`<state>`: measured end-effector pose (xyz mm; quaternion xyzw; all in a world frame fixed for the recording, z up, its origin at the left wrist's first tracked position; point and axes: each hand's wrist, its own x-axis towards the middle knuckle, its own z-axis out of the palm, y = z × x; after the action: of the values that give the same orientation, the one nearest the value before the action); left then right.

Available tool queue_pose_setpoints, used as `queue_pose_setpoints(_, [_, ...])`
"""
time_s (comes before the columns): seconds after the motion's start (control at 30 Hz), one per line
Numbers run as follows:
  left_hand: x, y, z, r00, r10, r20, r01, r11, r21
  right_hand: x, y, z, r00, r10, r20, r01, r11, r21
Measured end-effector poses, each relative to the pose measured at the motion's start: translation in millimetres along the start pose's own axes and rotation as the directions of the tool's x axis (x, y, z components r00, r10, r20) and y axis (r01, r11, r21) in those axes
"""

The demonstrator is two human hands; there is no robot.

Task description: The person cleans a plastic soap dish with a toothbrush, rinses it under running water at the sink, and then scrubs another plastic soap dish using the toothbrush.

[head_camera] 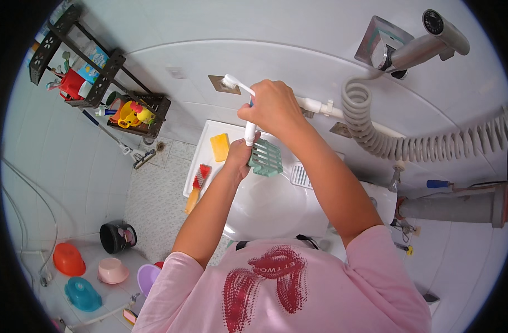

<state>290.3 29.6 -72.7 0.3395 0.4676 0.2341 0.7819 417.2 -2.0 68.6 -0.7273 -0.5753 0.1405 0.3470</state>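
Observation:
My left hand (240,157) holds a pale green slotted plastic basket (266,158) above the white washbasin (275,204). A white tube-like item (250,133) stands upright at that hand's thumb; whether this hand grips it too is unclear. My right hand (272,106) is closed on a white-headed toothbrush (236,82), its bristles pointing to the upper left, just over the tube. A yellow sponge (220,147) and a brush with red bristles and a wooden handle (197,187) lie on the basin's left ledge. Right of the basket is a white slotted soap dish (300,175).
A dark shelf rack (108,79) with cups and toothbrushes stands at upper left, a squeegee mop (139,156) below it. A coiled hose (387,137) and a metal faucet (420,50) are at right. Plastic basins (82,293) and a black bucket (112,238) sit lower left.

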Motion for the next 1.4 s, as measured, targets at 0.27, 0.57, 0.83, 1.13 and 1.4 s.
queue_pose_setpoints(0.27, [-1, 0, -7, 0.998, -0.06, 0.031, 0.058, 0.996, 0.069, 0, -2, -5, 0.999, 0.004, 0.034, -0.004, 1.0, -0.005])
queue_pose_setpoints(0.57, [-6, -2, -7, 0.979, -0.033, 0.201, 0.016, 0.996, 0.086, -10, 5, 1, 0.997, 0.021, -0.075, -0.016, 0.997, 0.072])
queue_pose_setpoints(0.83, [-8, 0, -21, 0.99, 0.04, 0.134, -0.072, 0.966, 0.248, -78, 16, 30, 0.945, 0.086, -0.315, 0.017, 0.95, 0.311])
queue_pose_setpoints(1.13, [-8, 20, -47, 0.972, 0.113, 0.204, -0.191, 0.889, 0.417, -109, 85, 124, 0.909, 0.196, -0.368, -0.038, 0.918, 0.395])
queue_pose_setpoints(1.4, [-13, 34, -61, 0.969, 0.056, 0.24, -0.138, 0.93, 0.34, -92, 65, 118, 0.917, 0.314, 0.245, -0.39, 0.591, 0.706])
